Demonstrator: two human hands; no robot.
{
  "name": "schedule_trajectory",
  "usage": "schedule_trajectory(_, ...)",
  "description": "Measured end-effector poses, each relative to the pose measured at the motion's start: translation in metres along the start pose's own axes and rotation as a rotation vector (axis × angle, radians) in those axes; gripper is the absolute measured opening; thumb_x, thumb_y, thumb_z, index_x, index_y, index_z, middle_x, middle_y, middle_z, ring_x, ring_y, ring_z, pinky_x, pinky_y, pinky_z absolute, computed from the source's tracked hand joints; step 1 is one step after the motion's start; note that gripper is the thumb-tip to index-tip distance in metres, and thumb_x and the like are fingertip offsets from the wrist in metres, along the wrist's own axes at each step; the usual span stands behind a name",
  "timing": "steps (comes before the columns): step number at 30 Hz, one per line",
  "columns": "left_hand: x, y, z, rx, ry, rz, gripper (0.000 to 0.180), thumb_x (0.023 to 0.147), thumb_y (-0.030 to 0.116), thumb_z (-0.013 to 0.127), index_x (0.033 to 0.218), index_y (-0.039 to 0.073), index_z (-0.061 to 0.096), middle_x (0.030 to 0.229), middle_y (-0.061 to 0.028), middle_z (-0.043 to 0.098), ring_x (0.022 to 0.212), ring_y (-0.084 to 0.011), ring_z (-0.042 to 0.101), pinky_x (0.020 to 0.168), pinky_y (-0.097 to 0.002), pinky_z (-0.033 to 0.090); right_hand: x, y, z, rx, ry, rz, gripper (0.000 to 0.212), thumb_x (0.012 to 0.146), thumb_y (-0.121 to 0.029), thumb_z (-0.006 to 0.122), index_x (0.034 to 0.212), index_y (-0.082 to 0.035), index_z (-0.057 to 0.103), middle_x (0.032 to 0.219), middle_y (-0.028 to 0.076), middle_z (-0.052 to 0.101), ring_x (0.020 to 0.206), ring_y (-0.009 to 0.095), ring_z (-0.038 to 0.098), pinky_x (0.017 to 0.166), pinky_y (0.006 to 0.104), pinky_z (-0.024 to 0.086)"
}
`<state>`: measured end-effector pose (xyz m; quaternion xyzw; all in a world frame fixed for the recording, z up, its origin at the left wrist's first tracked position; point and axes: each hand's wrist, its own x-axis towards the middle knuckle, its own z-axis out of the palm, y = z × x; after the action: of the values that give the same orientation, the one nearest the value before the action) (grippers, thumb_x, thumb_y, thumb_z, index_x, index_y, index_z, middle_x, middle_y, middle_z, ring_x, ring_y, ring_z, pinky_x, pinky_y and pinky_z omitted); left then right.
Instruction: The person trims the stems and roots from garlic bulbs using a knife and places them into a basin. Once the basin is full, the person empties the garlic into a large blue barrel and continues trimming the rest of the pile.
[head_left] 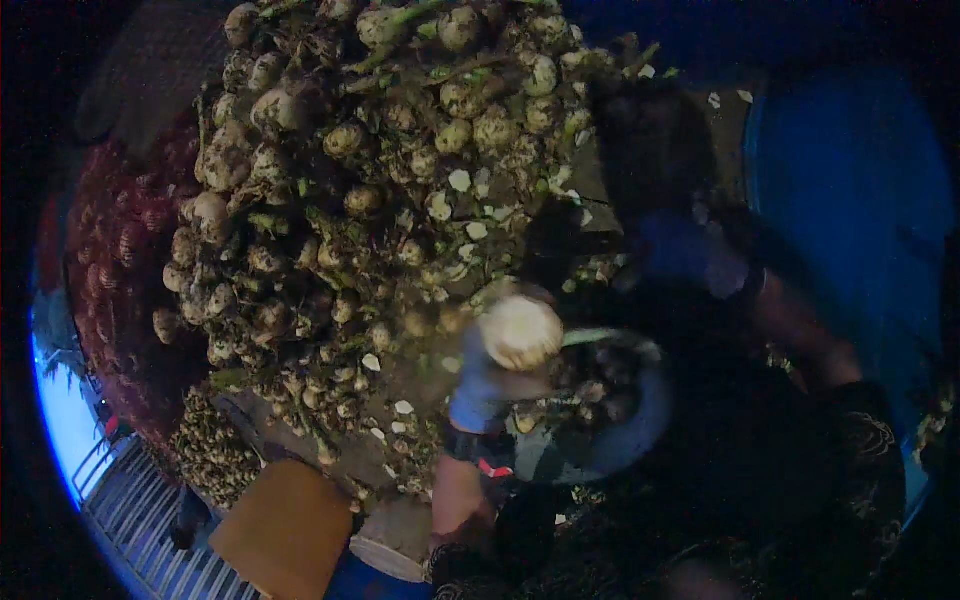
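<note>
My left hand (478,385), in a blue glove, is closed around a pale round root vegetable (523,332). The vegetable's flat, cream-coloured face is turned up, and motion blurs its edge. Just beside that hand sits a bluish round tub (648,425) with several dirty bulbs (595,395) inside. My right hand (690,250), also gloved in blue, is off to the right in deep shadow, past the tub. Its fingers and anything in them are too dark to make out.
A big heap of soil-covered root vegetables (340,200) with green stalks fills the left and far side. Pale cut slices (475,230) are scattered on its near side. Red net sacks (120,260) stand at the left, a blue barrel (850,200) at the right, a brown board (285,525) at lower left.
</note>
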<state>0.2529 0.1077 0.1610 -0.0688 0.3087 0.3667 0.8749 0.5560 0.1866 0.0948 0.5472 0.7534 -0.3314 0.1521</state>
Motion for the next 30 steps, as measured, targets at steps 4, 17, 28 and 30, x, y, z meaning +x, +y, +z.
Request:
schedule_trajectory(4,0.019,0.017,0.036,0.175,0.385,0.660,0.049,0.090,0.045,0.043,0.122,0.008,0.042,0.113,-0.0121,0.052,0.104,-0.0252,0.052,0.088,-0.0392,0.047,-0.025,-0.039,-0.026,0.490,-0.051,-0.295,0.031,0.073,-0.026,0.066,0.095,-0.004,0.063,0.078,0.014,0.062,0.074,0.029,0.060,0.068,0.0422,0.048)
schedule_trajectory(17,0.061,-0.051,0.018,0.338,0.631,0.896,0.044,0.075,0.031,0.060,0.109,0.005,0.053,0.103,-0.0093,0.058,0.093,-0.0247,0.057,0.082,-0.0384,0.049,-0.017,-0.057,-0.026,0.601,-0.103,-0.004,0.046,0.074,-0.039,0.067,0.107,-0.008,0.056,0.074,0.005,0.053,0.073,0.018,0.051,0.086,0.0472,0.032)
schedule_trajectory(28,-0.029,-0.004,-0.002,0.573,0.214,0.232,0.039,0.080,0.020,0.065,0.115,0.007,0.053,0.110,-0.0052,0.054,0.101,-0.0195,0.053,0.085,-0.0343,0.046,-0.010,-0.023,0.014,0.758,-0.088,-0.014,0.038,0.071,-0.033,0.072,0.089,-0.004,0.056,0.073,0.005,0.057,0.066,0.017,0.055,0.059,0.0357,0.046)
schedule_trajectory(30,-0.033,0.008,-0.013,1.306,0.458,0.398,0.043,0.075,0.022,0.071,0.111,0.005,0.055,0.104,-0.0074,0.057,0.094,-0.0229,0.057,0.079,-0.0380,0.049,-0.012,-0.024,-0.003,0.857,-0.120,0.017,0.037,0.072,-0.032,0.073,0.091,-0.005,0.056,0.071,0.003,0.055,0.063,0.015,0.054,0.059,0.0347,0.045)
